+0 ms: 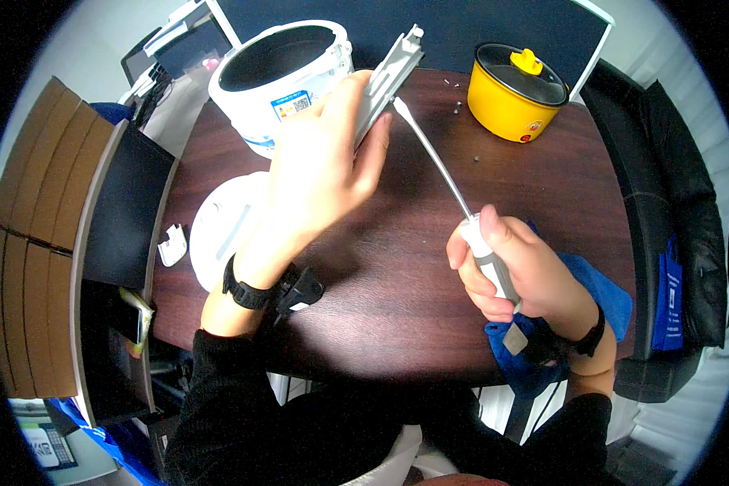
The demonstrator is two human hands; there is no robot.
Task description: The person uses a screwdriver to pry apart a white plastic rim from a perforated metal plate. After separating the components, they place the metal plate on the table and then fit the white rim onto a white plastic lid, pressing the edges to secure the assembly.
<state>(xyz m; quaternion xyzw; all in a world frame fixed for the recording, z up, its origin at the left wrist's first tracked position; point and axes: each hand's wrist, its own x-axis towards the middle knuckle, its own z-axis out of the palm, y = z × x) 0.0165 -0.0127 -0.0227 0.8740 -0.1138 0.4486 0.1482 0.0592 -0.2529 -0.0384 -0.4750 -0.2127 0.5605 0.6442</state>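
Note:
My left hand (pixel 324 154) grips a long grey-white plastic part (pixel 389 77), raised above the table and tilted up to the right. In my right hand (pixel 514 259) is a screwdriver (pixel 433 150) with a white and grey handle. Its long metal shaft points up and left, and its tip meets or nearly meets the plastic part's lower right edge. Behind my left hand stands a white rice cooker body (pixel 247 105) without a lid, its inside dark. A round white lid-like piece (pixel 219 219) lies partly hidden under my left forearm.
A yellow electric pot (pixel 502 105) with a dark lid stands at the far right. Several small screws (pixel 457 108) lie left of it. A small white plastic piece (pixel 172 245) rests at the left table edge. A blue cloth (pixel 599 292) is under my right wrist.

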